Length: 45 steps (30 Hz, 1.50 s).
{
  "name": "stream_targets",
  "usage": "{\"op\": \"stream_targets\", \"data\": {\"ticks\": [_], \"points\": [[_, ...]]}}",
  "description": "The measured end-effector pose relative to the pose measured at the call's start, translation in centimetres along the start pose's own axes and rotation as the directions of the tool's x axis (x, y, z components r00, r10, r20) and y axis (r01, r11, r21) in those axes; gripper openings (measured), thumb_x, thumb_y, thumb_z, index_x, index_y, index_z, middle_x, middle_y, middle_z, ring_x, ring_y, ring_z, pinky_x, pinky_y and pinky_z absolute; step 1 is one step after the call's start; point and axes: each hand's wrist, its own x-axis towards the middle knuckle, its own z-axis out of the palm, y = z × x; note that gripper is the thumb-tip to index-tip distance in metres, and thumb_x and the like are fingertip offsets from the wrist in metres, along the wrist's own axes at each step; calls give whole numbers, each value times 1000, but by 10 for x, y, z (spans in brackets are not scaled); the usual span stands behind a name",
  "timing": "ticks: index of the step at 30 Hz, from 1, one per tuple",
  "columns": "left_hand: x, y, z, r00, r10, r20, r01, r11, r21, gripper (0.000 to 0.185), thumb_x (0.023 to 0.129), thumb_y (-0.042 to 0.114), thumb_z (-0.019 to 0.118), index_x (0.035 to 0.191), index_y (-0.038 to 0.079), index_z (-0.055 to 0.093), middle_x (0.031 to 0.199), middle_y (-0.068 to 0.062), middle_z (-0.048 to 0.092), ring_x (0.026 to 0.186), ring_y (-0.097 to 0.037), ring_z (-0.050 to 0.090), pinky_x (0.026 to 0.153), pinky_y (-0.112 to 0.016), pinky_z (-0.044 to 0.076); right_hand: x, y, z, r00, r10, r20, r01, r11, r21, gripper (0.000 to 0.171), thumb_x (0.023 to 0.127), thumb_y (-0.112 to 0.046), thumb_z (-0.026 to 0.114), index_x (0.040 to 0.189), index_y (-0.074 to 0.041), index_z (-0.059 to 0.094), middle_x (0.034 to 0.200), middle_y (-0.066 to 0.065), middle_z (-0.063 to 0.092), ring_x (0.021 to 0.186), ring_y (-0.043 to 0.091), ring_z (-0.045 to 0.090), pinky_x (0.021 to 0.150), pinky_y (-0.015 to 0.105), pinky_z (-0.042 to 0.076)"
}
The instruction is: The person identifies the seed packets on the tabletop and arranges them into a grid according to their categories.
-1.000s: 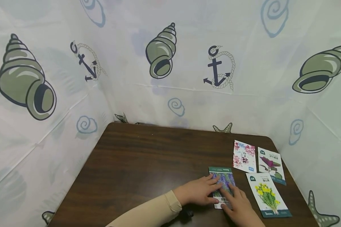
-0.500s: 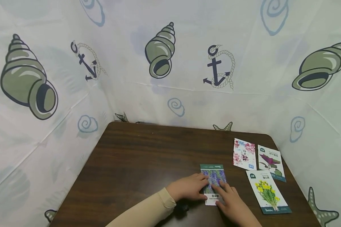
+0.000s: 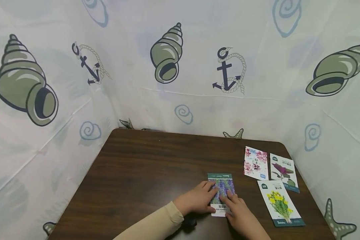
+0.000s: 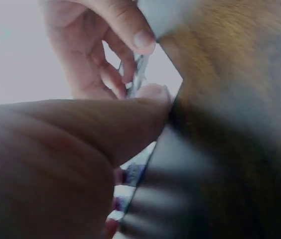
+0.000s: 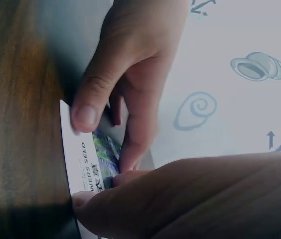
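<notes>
A lavender seed packet (image 3: 224, 185) lies on the table, its purple flower picture facing up and its white strip towards the person. My left hand (image 3: 195, 199) rests on the packet's left side, fingers fairly straight, thumb at the edge. From the right, my right hand (image 3: 243, 215) lays its fingertips on the picture, its thumb by the white strip. In the right wrist view both thumbs touch the packet's white end (image 5: 78, 154), where "SEED" is printed. Part of the flower picture is hidden under the fingers.
Right of the hands lie a pink-blossom packet (image 3: 256, 163), a purple-flower packet (image 3: 285, 170) and a yellow-flower packet (image 3: 280, 203) on the brown table (image 3: 156, 160). A small dark object (image 3: 189, 222) is under the left wrist. A shell-print curtain (image 3: 198, 66) encloses the table.
Both hands have slid the lavender packet left across the table, away from the other packets. Most of this shift came in the first half second. The other packets stay put.
</notes>
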Motion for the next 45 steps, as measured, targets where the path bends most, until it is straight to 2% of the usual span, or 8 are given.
{"op": "stream_targets", "data": {"ticks": [3, 6, 9, 16, 20, 25, 35, 45], "points": [[-1, -2, 3, 999, -30, 23, 31, 999, -44, 86, 102, 61, 70, 169, 16, 42, 182, -11, 24, 170, -34, 23, 135, -39, 31, 4, -2, 3, 1000, 0, -8, -1, 1000, -9, 60, 91, -6, 86, 148, -11, 69, 162, 29, 54, 142, 64, 51, 109, 74, 50], [-1, -6, 3, 998, -62, 27, 64, 994, -90, 87, 102, 60, 70, 170, 15, 41, 184, -14, 19, 171, -37, 16, 136, -41, 30, 10, -6, 3, 1000, -3, -21, 3, 1000, -9, 59, 90, -6, 87, 147, -12, 70, 161, 28, 56, 141, 63, 53, 109, 73, 51], [-1, -11, 1, 997, -81, 8, 81, 993, -89, 89, 101, 62, 71, 169, 13, 43, 183, -15, 20, 171, -36, 17, 135, -41, 31, 16, -11, 4, 1000, -12, -27, 12, 1000, -4, 59, 91, -8, 87, 148, -12, 70, 160, 28, 56, 142, 63, 52, 109, 73, 51], [0, -19, -1, 995, -99, -25, 99, 995, -3, 90, 98, 63, 74, 164, 8, 48, 180, -18, 28, 169, -34, 25, 135, -40, 32, 27, -21, 7, 997, -48, -59, 48, 999, -13, 55, 93, -3, 83, 147, -9, 69, 159, 28, 57, 144, 62, 52, 113, 71, 49], [1, -25, -2, 993, -120, -24, 120, 993, 1, 90, 96, 60, 77, 163, 7, 49, 180, -19, 29, 169, -33, 27, 134, -43, 33, 32, -26, 9, 995, -74, -73, 75, 997, 1, 53, 95, 3, 78, 146, -7, 69, 160, 29, 56, 146, 61, 51, 117, 70, 46], [-2, -31, -3, 992, -122, -28, 122, 992, -8, 94, 95, 63, 78, 163, 5, 48, 179, -21, 29, 168, -35, 28, 134, -45, 34, 39, -29, 9, 995, -76, -60, 77, 997, 5, 52, 96, 2, 77, 147, -8, 69, 162, 27, 55, 147, 58, 50, 118, 70, 45], [-5, -48, -6, 992, -129, 0, 128, 981, -144, 99, 92, 54, 85, 165, 1, 44, 180, -25, 23, 170, -38, 22, 136, -48, 29, 48, -39, 17, 989, -116, -88, 113, 993, -30, 51, 97, 1, 77, 146, -5, 69, 158, 32, 56, 144, 63, 52, 115, 69, 49], [-6, -76, -6, 987, -156, 24, 156, 944, -290, 106, 90, 46, 89, 171, 3, 34, 183, -19, 14, 172, -32, 13, 138, -49, 21, 67, -49, 24, 985, -141, -95, 141, 990, -14, 50, 100, 0, 74, 149, -3, 66, 162, 35, 49, 148, 64, 46, 117, 69, 46]]}}
